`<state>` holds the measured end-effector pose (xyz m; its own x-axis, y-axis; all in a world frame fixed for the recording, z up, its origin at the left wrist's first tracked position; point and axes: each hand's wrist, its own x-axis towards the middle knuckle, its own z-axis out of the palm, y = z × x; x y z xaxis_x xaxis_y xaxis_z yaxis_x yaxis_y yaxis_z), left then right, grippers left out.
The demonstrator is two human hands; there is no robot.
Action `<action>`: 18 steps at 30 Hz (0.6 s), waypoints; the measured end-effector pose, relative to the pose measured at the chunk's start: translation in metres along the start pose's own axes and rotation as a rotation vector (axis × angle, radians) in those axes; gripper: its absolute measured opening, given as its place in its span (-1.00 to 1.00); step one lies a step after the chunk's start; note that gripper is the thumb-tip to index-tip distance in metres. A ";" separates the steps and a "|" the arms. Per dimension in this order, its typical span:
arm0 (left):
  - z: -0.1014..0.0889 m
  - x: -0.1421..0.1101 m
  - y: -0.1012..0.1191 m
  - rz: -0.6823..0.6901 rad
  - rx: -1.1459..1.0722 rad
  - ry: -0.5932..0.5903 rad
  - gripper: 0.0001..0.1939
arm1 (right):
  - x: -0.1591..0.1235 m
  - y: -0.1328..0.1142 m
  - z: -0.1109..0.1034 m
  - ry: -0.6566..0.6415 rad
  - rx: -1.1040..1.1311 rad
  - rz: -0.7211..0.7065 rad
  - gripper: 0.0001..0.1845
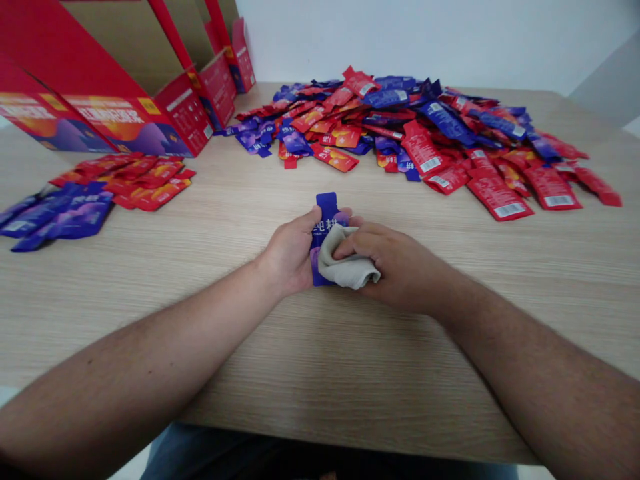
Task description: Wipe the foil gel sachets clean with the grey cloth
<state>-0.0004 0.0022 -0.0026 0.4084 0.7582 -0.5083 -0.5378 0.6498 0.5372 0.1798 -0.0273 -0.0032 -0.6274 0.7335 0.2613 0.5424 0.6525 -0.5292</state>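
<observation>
Head view: blue sachet held between both hands over the table.
The left hand curls shut around it; the right hand, fingers bent, presses a grey cloth against its face.

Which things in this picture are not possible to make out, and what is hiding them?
Head view only:
- Blue sachet: its lower part and most of its print are hidden by the grey cloth and left hand.
- Red cardboard boxes: cut off by the top and left edges.
- Mixed pile of red and blue sachets: lower sachets hidden by upper ones; small print too small.
</observation>
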 end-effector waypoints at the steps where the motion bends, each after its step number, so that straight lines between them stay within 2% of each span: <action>1: 0.001 -0.001 -0.001 0.010 0.005 -0.002 -0.55 | 0.000 -0.002 0.000 0.013 -0.006 -0.001 -0.66; 6: 0.014 -0.006 -0.010 0.062 0.027 0.054 -0.59 | 0.000 -0.004 0.000 0.292 -0.150 0.151 -0.60; 8: 0.017 -0.007 -0.012 0.076 0.028 0.067 -0.60 | 0.001 -0.005 -0.001 0.331 -0.167 0.159 -0.61; 10: 0.016 -0.008 -0.012 0.077 0.033 0.061 -0.57 | 0.001 -0.007 -0.001 0.290 -0.149 0.126 -0.61; 15: 0.010 -0.010 -0.008 0.029 0.070 -0.008 -0.51 | -0.002 -0.018 0.001 -0.007 -0.074 0.001 -0.63; 16: 0.009 -0.010 -0.008 0.033 0.071 -0.015 -0.51 | -0.002 -0.019 0.001 -0.005 -0.089 0.014 -0.63; 18: 0.011 -0.010 -0.009 0.054 0.065 -0.018 -0.53 | -0.003 -0.019 0.000 0.102 -0.142 0.077 -0.59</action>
<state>0.0083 -0.0105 0.0046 0.3935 0.7926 -0.4657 -0.5107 0.6097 0.6062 0.1717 -0.0416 0.0062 -0.5254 0.7929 0.3087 0.6644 0.6089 -0.4333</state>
